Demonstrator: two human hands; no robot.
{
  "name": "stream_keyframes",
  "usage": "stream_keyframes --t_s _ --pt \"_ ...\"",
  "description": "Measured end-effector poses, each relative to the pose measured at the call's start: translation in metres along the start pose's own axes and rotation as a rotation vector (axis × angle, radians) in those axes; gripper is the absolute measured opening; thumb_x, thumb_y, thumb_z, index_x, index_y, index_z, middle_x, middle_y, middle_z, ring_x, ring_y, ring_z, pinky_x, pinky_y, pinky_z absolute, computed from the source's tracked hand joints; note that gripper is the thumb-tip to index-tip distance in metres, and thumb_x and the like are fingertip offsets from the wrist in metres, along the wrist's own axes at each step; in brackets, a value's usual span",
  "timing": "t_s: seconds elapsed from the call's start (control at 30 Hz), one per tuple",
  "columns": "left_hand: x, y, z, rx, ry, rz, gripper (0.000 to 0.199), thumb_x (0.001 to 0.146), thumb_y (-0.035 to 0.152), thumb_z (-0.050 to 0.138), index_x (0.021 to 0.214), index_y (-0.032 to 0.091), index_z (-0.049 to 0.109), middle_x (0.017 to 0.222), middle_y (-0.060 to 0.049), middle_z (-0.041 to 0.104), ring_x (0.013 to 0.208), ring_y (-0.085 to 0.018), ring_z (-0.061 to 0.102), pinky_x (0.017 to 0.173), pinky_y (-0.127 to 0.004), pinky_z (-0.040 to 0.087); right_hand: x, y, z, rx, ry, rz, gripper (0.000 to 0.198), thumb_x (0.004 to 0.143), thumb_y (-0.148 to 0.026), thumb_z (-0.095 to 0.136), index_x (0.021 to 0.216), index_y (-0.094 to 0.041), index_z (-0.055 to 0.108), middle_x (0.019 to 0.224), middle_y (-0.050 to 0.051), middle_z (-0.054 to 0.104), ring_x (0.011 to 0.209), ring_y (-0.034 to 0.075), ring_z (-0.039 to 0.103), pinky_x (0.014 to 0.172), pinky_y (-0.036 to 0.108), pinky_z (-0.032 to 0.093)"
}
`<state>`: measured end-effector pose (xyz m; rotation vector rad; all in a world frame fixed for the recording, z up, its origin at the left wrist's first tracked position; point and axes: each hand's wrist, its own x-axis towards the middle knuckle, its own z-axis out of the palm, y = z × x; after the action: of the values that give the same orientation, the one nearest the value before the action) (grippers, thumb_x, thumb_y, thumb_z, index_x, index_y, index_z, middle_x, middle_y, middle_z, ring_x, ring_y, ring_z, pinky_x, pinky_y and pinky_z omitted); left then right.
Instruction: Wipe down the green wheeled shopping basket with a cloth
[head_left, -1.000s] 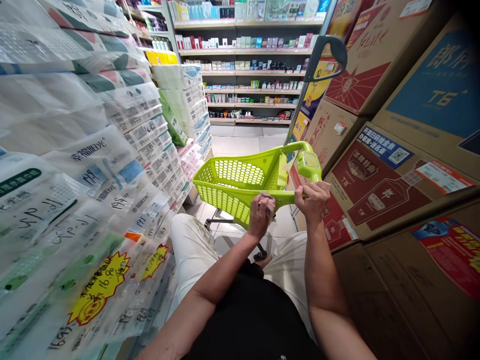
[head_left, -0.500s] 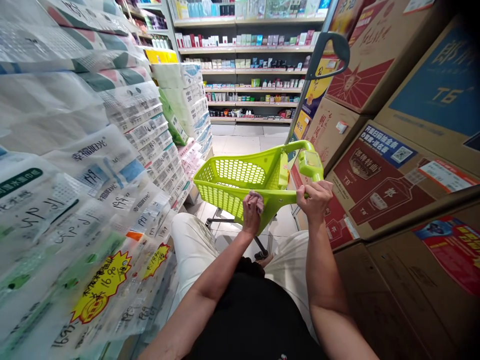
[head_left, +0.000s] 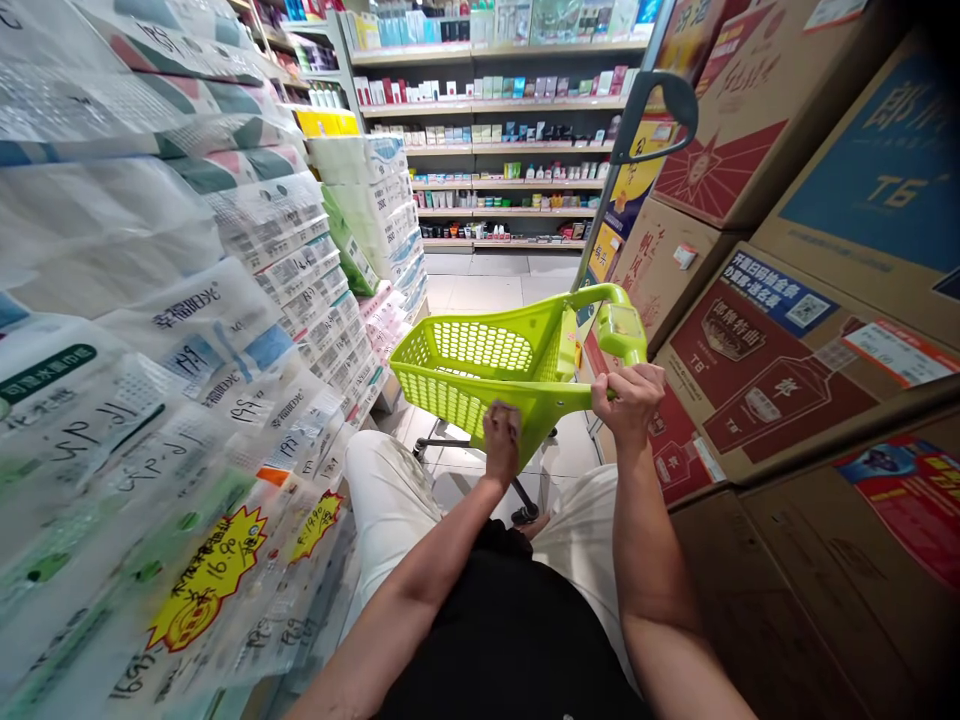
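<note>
Setting: shop aisle, tiled floor (head_left: 472, 290), shelves (head_left: 420, 108) across the far end. Packs (head_left: 285, 330) in stacks rise on your left, boxes (head_left: 780, 340) on your right.

Cart (head_left: 574, 396): green, on the floor before you, its base (head_left: 525, 513) between your white-trousered legs (head_left: 386, 490). Step in hand, as judged: rubbing the near wall (head_left: 536, 415). To do it well, check any roll through the handle (head_left: 621, 325) first, then rub in overlapping strokes along the wall's length, lightly enough that the mesh (head_left: 442, 395) does not flex (plastic, at a guess). Give the holes a separate pass; a flat stroke would likely skip them.

Orientation: the cart's long axis lies across you, roughly crosswise to the aisle. Nose points left, at the packs; handle end points right, toward the boxes. The basket opens upward.

Right hand (head_left: 630, 393): fingers curled firmly round the handle's near corner. Left hand (head_left: 501, 437): fingers bent and drawn together at the near wall, below the rim; blurred, so you cannot tell whether every fingertip touches.

Rag (head_left: 504, 409): small, dull pink, seemingly bunched in those left fingers; its edges are lost in the blur.
</note>
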<state>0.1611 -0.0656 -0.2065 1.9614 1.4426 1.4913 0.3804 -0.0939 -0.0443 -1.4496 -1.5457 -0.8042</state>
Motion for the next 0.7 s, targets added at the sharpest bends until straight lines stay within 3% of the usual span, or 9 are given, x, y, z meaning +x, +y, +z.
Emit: stream_keyframes --t_s 0.13,0.37,0.47,0.6,0.7 --pt "-0.025 -0.007 0.002 0.002 -0.160 0.198 0.041 0.092 0.007 0.052 0.128 0.026 0.062 0.139 -0.014 0.054 0.128 -0.027 0.057 0.109 -0.048 0.053 0.001 0.005 -0.002 0.012 -0.001 -0.008 0.035 0.081 -0.021 0.058 0.051 -0.023 0.039 0.055 -0.001 0.046 0.067 0.017 0.043 0.079 0.035 0.036" --pt "0.006 0.015 0.015 -0.059 0.033 0.343 0.036 0.099 0.018 0.054 0.134 0.023 0.060 0.138 -0.016 0.053 0.131 -0.026 0.056 0.108 -0.044 0.052 0.001 0.005 -0.003 0.030 -0.010 0.025 0.036 0.080 -0.022 0.058 0.051 -0.023 0.037 0.055 0.000 0.046 0.066 0.017 0.043 0.079 0.036 0.035" --pt "0.003 0.013 0.018 -0.059 0.041 0.358 0.033 0.101 0.023 0.054 0.133 0.024 0.062 0.137 -0.015 0.055 0.131 -0.026 0.055 0.107 -0.044 0.052 0.001 0.005 -0.002 0.029 -0.005 0.030 0.037 0.080 -0.023 0.058 0.051 -0.023 0.035 0.054 -0.001 0.044 0.066 0.017 0.042 0.079 0.036 0.035" --pt "-0.014 -0.006 0.004 -0.025 -0.051 0.348 0.027 0.101 0.022 0.053 0.124 0.023 0.067 0.129 -0.016 0.060 0.119 -0.026 0.062 0.097 -0.043 0.057 0.001 0.005 -0.003 0.030 -0.013 0.021 0.037 0.080 -0.023 0.057 0.051 -0.023 0.036 0.054 0.000 0.045 0.066 0.017 0.042 0.079 0.036 0.035" --pt "-0.007 -0.001 0.001 -0.048 -0.059 0.318 0.028 0.102 0.024 0.052 0.125 0.022 0.068 0.130 -0.017 0.061 0.120 -0.028 0.062 0.098 -0.046 0.057 0.000 0.005 -0.003 0.032 -0.027 0.030 0.036 0.080 -0.023 0.057 0.051 -0.023 0.037 0.055 0.000 0.047 0.067 0.017 0.043 0.079 0.036 0.034"
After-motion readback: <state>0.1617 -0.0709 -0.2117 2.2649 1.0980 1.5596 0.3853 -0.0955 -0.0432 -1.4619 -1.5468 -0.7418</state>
